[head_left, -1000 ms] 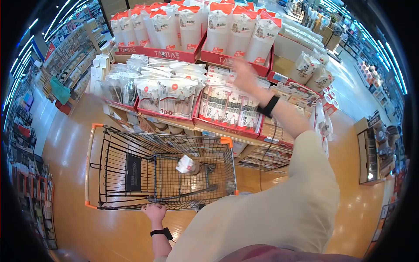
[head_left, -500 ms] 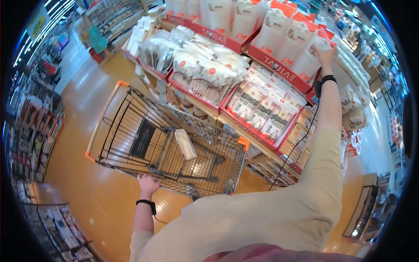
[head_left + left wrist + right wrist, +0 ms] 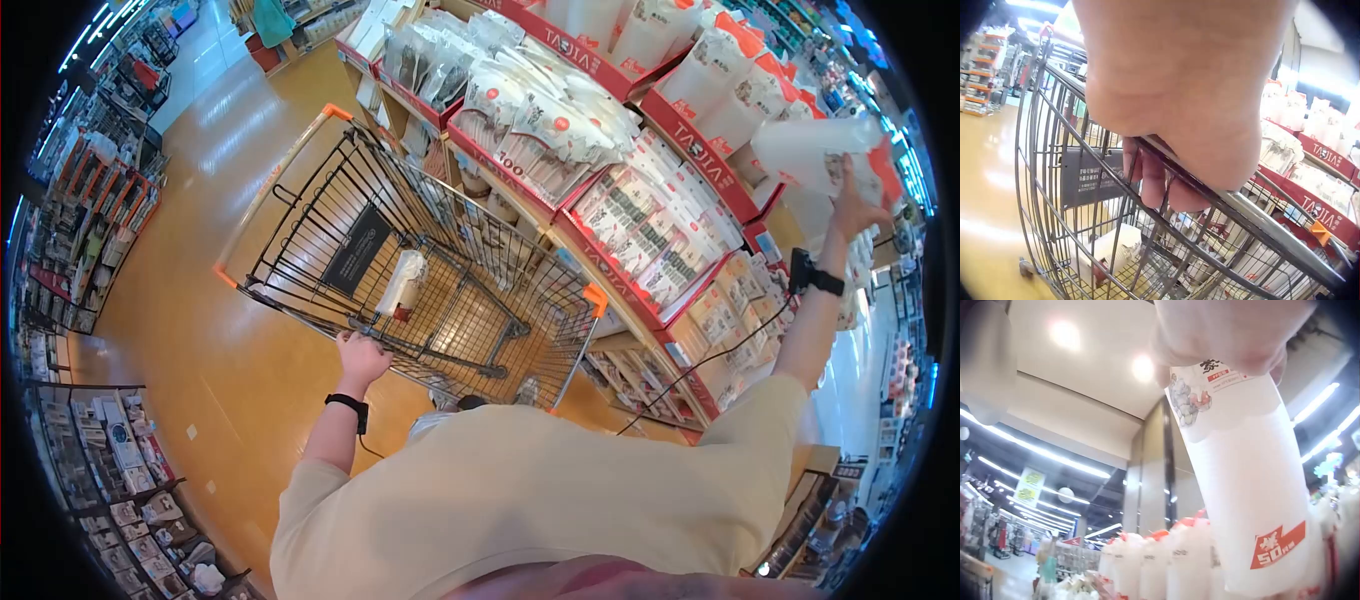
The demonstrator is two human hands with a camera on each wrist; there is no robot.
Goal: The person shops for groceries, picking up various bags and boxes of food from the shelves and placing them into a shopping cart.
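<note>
R. hand (image 3: 855, 212) grips white pack (image 3: 800, 150), L. hand (image 3: 363, 358) cart rim (image 3: 596, 299); step appar. unloading display box (image 3: 698, 150); next move prob. needs firm hold, clear path cartward

A display stand (image 3: 628, 312) bears red trays (image 3: 700, 150) of packets (image 3: 545, 115); the floor (image 3: 190, 350), seemingly wood, carries the cart (image 3: 357, 248)

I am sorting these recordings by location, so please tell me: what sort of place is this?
Probably a shop or supermarket: there is a shopping cart, red display boxes of packaged goods, and stocked shelves.
</note>
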